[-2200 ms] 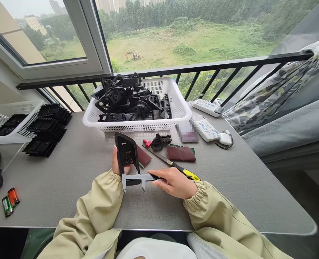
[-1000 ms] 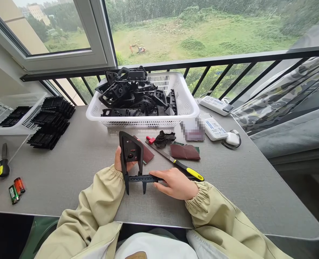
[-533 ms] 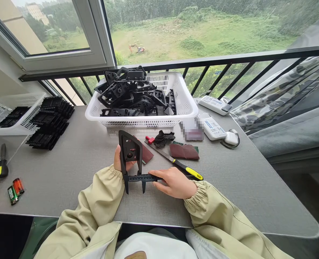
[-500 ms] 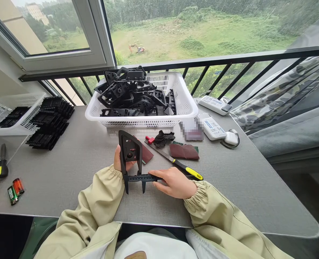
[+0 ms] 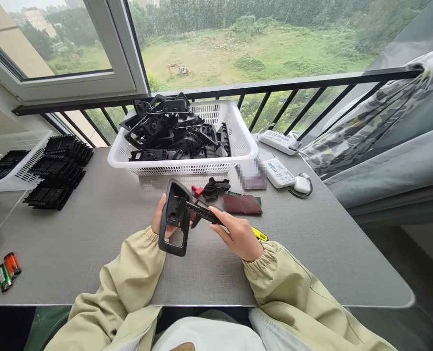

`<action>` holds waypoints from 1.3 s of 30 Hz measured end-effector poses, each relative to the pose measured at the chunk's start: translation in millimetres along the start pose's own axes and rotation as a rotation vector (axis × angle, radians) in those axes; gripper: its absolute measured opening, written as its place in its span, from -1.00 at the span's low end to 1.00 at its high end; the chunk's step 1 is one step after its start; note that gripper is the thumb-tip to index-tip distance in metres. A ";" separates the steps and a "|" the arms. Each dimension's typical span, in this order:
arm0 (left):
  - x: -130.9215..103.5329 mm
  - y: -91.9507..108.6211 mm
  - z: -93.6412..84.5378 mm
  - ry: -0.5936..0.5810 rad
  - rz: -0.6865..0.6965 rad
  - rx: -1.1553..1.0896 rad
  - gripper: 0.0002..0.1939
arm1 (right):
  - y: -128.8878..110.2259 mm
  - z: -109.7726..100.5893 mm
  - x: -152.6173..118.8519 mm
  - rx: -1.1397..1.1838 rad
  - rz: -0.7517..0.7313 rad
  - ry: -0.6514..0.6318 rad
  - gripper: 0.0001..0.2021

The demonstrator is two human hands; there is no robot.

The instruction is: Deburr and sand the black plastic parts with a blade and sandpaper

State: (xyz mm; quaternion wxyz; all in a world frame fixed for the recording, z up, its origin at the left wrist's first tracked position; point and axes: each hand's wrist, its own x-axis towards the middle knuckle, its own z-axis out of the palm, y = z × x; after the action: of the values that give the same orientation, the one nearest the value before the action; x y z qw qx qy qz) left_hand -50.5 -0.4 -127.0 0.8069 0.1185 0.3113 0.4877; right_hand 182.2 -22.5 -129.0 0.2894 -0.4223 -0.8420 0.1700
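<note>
My left hand (image 5: pixel 159 217) grips a black plastic frame (image 5: pixel 183 239) by its left side, holding it tilted above the table. The frame has a rectangular opening at its lower end and a recessed panel higher up. My right hand (image 5: pixel 240 235) is closed round a black caliper (image 5: pixel 204 212) with white scale marks. The caliper's jaw end reaches over the frame's recessed part; whether it touches there I cannot tell. Behind my right hand shows the yellow handle (image 5: pixel 259 234) of a tool, its blade mostly hidden.
A white basket (image 5: pixel 198 168) of black parts stands at the back. Nearby lie a red clip (image 5: pixel 197 190), black cloth (image 5: pixel 215 188), brown sandpaper (image 5: pixel 242 204) and white devices (image 5: pixel 277 170). Stacked black parts (image 5: pixel 57 170), another basket (image 5: pixel 29 170) and batteries (image 5: pixel 8 271) are at left.
The caliper has risen from the frame's lower end to its upper part and now slants. The frame has turned, showing its lower opening. The whole view has shifted slightly.
</note>
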 end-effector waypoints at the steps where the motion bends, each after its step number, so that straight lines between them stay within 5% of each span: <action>1: 0.1 0.0 -1.3 -0.012 0.006 -0.001 -0.43 | 0.5 -1.1 -0.2 -0.001 0.024 0.018 -0.51; 7: 0.4 -1.4 -3.5 -0.053 -0.054 0.020 -0.42 | -1.2 -3.0 3.9 -0.099 0.030 0.131 -0.54; 15: -2.6 -2.1 6.9 0.034 -0.007 0.032 -0.47 | -1.2 3.4 3.6 -0.241 -0.103 0.297 -0.64; 39: -0.4 0.1 5.4 0.048 -0.071 0.040 -0.41 | 1.4 5.8 0.8 -0.180 -0.076 0.192 -0.52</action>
State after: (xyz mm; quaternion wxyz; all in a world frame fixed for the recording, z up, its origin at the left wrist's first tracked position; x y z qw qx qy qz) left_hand -47.4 -0.1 -122.6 0.8136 0.1117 0.3442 0.4550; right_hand 179.1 -21.3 -134.0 0.3360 -0.4285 -0.8377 0.0416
